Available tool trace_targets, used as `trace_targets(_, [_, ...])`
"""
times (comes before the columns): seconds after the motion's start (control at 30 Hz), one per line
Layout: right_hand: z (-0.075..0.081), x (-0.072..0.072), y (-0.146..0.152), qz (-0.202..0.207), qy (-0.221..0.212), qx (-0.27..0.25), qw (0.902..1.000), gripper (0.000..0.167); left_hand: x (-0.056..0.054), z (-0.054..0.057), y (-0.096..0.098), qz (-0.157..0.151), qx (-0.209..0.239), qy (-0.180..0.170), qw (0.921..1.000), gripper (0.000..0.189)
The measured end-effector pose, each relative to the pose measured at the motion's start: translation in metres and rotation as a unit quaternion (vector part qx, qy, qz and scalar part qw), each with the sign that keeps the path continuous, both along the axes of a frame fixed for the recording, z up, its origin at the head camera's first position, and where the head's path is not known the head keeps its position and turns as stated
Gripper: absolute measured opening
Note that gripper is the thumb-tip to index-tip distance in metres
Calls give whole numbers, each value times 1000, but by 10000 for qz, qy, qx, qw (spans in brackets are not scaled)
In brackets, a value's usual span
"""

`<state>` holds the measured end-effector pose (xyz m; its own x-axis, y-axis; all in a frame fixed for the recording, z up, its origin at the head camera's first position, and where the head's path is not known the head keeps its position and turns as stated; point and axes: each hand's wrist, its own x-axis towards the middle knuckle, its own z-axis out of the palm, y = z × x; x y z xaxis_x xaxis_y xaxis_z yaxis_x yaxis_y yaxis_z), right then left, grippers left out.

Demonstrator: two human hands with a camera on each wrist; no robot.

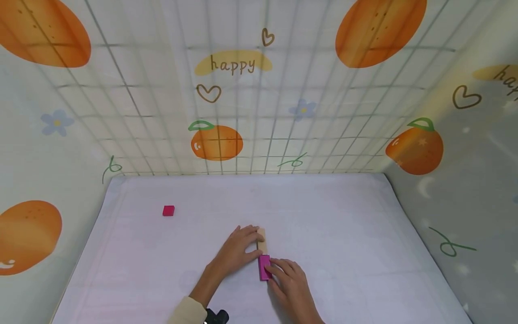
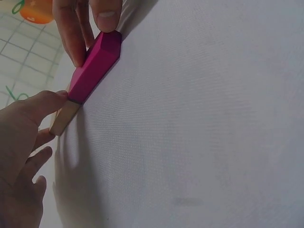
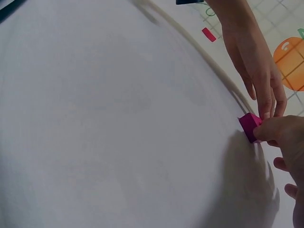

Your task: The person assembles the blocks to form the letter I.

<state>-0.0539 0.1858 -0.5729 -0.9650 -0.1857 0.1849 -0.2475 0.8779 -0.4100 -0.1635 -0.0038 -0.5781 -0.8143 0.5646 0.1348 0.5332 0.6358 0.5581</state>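
On the white cloth, a pale wooden block (image 1: pixel 262 246) and a magenta block (image 1: pixel 264 267) lie end to end in a line running away from me. My left hand (image 1: pixel 238 247) grips the wooden block, its thumb near the joint where both blocks meet. From the right, my right hand (image 1: pixel 292 283) pinches the magenta block; the left wrist view shows its thumb at the near end of the magenta block (image 2: pixel 97 69) and other fingers along its side. In that view the wooden block (image 2: pixel 65 118) is partly covered by the left fingers.
A small red block (image 1: pixel 168 210) lies apart at the back left. The white cloth-covered table (image 1: pixel 344 225) stretches to both sides. Printed curtains with oranges (image 1: pixel 216 143) stand behind and beside it, with a wire grid behind the rear one.
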Motion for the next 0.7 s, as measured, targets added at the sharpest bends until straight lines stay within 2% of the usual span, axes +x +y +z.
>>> trace_targets(0.33, [-3,-1,2,87,231,-6,9997,31,2,-2,0,-88,161,166,9997,29])
trace_targets(0.57, [-3,-1,1,53,171,55,9998,30,3,-3,0,-5,-28,162,9999,29])
trace_targets(0.7, [-2,-2,1,52,164,28,9998,31,4,-3,-3,84,44,198,9998,32])
